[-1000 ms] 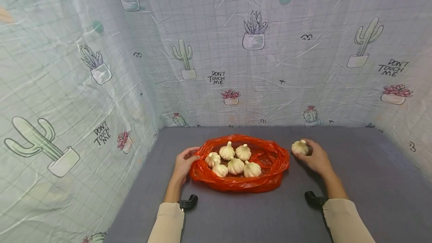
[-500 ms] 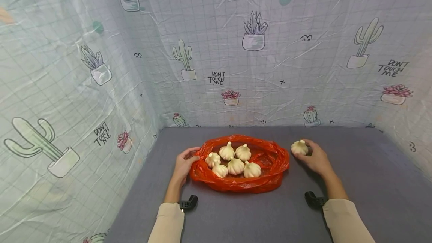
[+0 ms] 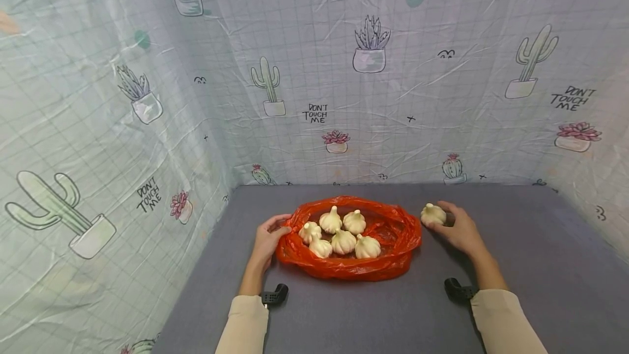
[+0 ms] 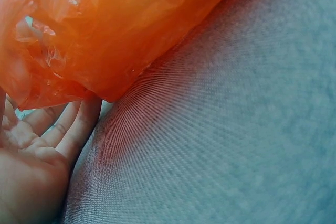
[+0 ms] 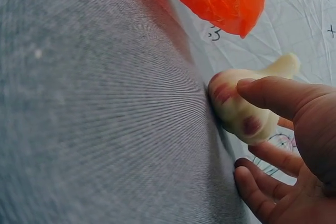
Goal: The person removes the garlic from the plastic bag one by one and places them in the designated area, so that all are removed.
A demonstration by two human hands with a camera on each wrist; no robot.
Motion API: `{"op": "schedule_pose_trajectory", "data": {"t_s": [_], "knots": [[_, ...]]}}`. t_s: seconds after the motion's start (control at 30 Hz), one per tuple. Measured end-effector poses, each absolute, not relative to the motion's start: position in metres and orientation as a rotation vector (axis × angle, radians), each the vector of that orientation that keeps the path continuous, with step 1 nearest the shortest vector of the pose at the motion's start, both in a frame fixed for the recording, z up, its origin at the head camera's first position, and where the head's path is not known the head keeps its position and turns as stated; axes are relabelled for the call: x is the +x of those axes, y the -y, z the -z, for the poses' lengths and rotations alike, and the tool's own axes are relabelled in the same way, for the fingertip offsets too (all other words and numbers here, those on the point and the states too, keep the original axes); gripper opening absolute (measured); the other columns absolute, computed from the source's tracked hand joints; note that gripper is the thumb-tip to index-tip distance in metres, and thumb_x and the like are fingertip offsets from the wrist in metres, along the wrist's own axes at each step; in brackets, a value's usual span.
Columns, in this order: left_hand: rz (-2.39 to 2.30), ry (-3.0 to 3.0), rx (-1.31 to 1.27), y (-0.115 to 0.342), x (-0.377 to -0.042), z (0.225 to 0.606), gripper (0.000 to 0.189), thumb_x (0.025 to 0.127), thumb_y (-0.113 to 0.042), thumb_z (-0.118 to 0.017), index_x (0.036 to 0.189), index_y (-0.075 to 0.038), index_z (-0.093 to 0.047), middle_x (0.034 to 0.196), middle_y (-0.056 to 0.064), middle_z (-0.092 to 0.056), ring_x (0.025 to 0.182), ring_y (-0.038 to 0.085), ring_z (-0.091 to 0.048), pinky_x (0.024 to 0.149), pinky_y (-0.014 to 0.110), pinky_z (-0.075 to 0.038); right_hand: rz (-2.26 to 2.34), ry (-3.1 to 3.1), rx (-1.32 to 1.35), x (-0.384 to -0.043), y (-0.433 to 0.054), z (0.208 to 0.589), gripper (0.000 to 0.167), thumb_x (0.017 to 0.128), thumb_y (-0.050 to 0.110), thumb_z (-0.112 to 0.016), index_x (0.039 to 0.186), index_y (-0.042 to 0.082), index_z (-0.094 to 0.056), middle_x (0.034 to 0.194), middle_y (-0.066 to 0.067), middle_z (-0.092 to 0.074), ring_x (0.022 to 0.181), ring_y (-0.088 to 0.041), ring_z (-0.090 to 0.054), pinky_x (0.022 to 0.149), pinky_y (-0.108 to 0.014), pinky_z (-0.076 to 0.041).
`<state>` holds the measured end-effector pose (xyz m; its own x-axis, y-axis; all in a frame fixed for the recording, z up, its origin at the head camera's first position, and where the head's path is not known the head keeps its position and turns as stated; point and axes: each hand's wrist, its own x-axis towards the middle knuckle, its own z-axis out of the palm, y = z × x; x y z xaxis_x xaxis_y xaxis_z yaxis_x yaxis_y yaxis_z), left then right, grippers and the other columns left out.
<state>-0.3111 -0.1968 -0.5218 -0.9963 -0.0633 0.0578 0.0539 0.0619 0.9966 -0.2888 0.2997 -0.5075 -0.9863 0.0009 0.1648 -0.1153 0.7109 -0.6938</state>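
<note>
Six garlic bulbs (image 3: 343,242) inside the red bag (image 3: 344,271), a seventh bulb (image 3: 432,215) outside

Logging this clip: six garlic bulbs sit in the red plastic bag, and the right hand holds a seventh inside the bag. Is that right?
Not quite: the seventh bulb, in the right hand, is outside the red plastic bag, to its right, as the head view shows. The six garlic bulbs in the bag are correct.
</note>
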Motion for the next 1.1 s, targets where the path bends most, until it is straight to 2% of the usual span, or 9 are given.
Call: {"op": "schedule_pose_trajectory", "data": {"t_s": [0.2, 0.33, 0.5, 0.67, 0.9, 1.1], "knots": [[2.087, 2.226, 0.009, 0.197, -0.313, 0.523, 0.034, 0.089, -0.002, -0.07, 0.122, -0.007, -0.074, 0.114, 0.009, -0.072, 0.095, 0.016, -0.064, 0.081, 0.024, -0.055, -1.12, 2.763, 0.121, -0.289, -0.301, 0.504, 0.072, 0.093, 0.026, -0.075, 0.149, -0.005, -0.042, 0.142, -0.037, -0.048, 0.119, -0.057, -0.058, 0.096, -0.067, -0.046], [2.089, 2.225, 0.007, 0.197, -0.313, 0.524, 0.033, 0.089, -0.001, -0.07, 0.121, -0.007, -0.074, 0.11, 0.007, -0.072, 0.093, 0.016, -0.064, 0.08, 0.025, -0.055, -1.104, 2.789, 0.098, -0.288, -0.303, 0.499, 0.071, 0.096, 0.03, -0.071, 0.15, -0.005, -0.041, 0.144, -0.038, -0.044, 0.12, -0.058, -0.055, 0.094, -0.067, -0.047], [2.093, 2.222, 0.006, 0.197, -0.314, 0.524, 0.033, 0.089, -0.002, -0.07, 0.121, -0.007, -0.074, 0.111, 0.007, -0.072, 0.094, 0.017, -0.064, 0.08, 0.025, -0.055, -1.128, 2.787, 0.067, -0.286, -0.302, 0.489, 0.073, 0.099, 0.034, -0.067, 0.154, -0.003, -0.037, 0.146, -0.037, -0.039, 0.125, -0.06, -0.049, 0.093, -0.069, -0.047], [2.099, 2.214, 0.01, 0.197, -0.314, 0.524, 0.033, 0.088, -0.002, -0.071, 0.12, -0.007, -0.074, 0.11, 0.007, -0.072, 0.094, 0.016, -0.064, 0.08, 0.024, -0.055, -1.123, 2.737, 0.085, -0.282, -0.297, 0.476, 0.071, 0.098, 0.034, -0.067, 0.153, -0.002, -0.038, 0.145, -0.036, -0.041, 0.124, -0.058, -0.049, 0.093, -0.068, -0.046], [2.079, 2.232, 0.01, 0.196, -0.314, 0.523, 0.033, 0.089, -0.002, -0.07, 0.122, -0.005, -0.073, 0.115, 0.014, -0.071, 0.093, 0.014, -0.063, 0.079, 0.023, -0.054, -1.116, 2.65, 0.157, -0.276, -0.287, 0.455, 0.065, 0.097, 0.025, -0.07, 0.149, -0.004, -0.044, 0.142, -0.035, -0.046, 0.122, -0.057, -0.052, 0.096, -0.068, -0.046], [2.109, 2.228, 0.007, 0.196, -0.314, 0.523, 0.036, 0.091, -0.001, -0.07, 0.127, -0.003, -0.07, 0.124, 0.02, -0.069, 0.094, 0.012, -0.063, 0.08, 0.021, -0.053, -1.203, 2.585, 0.238, -0.271, -0.275, 0.443, 0.065, 0.096, 0.029, -0.071, 0.15, 0.002, -0.046, 0.146, -0.028, -0.044, 0.125, -0.05, -0.052, 0.098, -0.067, -0.046]]}}
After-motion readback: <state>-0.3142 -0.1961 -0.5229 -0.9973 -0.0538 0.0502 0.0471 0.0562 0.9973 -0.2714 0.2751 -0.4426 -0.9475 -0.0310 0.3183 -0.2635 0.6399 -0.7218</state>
